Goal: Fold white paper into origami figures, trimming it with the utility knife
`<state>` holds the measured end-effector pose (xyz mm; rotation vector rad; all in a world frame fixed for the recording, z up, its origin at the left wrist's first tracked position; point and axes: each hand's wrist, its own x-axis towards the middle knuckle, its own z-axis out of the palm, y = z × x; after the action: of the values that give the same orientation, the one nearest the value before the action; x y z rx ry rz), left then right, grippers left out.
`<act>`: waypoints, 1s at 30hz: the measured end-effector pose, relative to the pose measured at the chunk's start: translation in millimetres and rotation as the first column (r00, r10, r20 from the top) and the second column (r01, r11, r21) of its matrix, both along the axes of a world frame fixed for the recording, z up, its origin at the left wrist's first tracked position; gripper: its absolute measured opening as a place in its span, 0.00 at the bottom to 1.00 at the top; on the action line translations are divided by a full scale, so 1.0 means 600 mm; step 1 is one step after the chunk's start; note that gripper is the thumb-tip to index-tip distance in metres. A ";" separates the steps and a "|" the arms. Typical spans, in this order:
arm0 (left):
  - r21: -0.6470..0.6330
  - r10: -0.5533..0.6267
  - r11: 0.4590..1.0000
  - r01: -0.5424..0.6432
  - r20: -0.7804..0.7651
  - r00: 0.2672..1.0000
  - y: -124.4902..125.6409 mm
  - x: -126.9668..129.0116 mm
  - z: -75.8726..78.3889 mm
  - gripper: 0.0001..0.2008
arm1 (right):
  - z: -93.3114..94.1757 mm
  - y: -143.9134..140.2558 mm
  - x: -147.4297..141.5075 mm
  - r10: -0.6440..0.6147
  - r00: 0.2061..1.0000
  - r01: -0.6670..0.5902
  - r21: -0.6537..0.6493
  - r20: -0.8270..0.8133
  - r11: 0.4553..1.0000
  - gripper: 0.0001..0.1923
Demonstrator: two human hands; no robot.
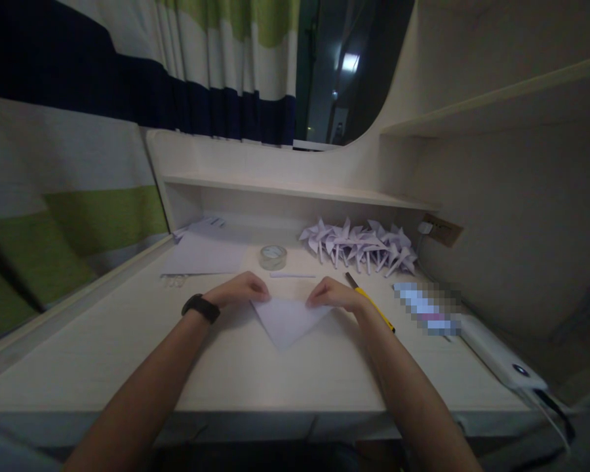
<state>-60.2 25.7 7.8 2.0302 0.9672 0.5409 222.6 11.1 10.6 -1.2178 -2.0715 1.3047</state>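
A sheet of white paper [290, 322], folded into a triangle, lies on the desk with its point toward me. My left hand [243, 288] pinches its upper left corner between thumb and fingers; a dark watch sits on that wrist. At the upper right edge, my right hand [332, 294] grips the same paper with closed fingers. Just beyond the paper are a thin white paper stick [292, 275] and a roll of clear tape [273, 257]. A yellow utility knife [371, 303] lies right of my right hand.
Several white paper pinwheels [358, 244] are heaped at the back right. A stack of white paper [206, 246] lies at the back left, with small clear rings [174, 281] before it. At right are a blurred-out phone-like object [425, 308] and a white power strip [501, 354] with cables.
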 end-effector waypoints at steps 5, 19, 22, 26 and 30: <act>-0.051 0.146 0.988 -0.144 0.046 0.988 -0.001 -0.018 0.010 0.14 | 0.002 0.013 0.030 -0.092 0.989 0.088 -0.040 -0.119 0.995 0.12; -0.132 0.434 0.899 -0.418 0.400 0.807 0.004 0.020 -0.012 0.20 | -0.049 0.022 -0.046 -0.329 0.747 0.235 -0.234 -0.578 0.943 0.21; -0.167 0.427 0.904 -0.393 0.392 0.815 0.003 0.027 -0.014 0.22 | -0.055 0.016 -0.062 -0.451 0.704 0.363 -0.269 -0.548 0.892 0.17; -0.204 0.365 0.928 -0.311 0.344 0.865 0.000 0.024 -0.012 0.21 | -0.050 0.019 -0.054 -0.515 0.653 0.436 -0.280 -0.555 0.855 0.15; -0.183 0.272 0.956 -0.230 0.256 0.928 -0.003 0.015 -0.012 0.20 | -0.043 0.030 -0.031 -0.551 0.593 0.488 -0.283 -0.587 0.826 0.15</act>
<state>-51.4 23.9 0.7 1.6512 1.0658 0.8426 204.2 28.9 -15.0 -1.0726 -1.0476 1.2824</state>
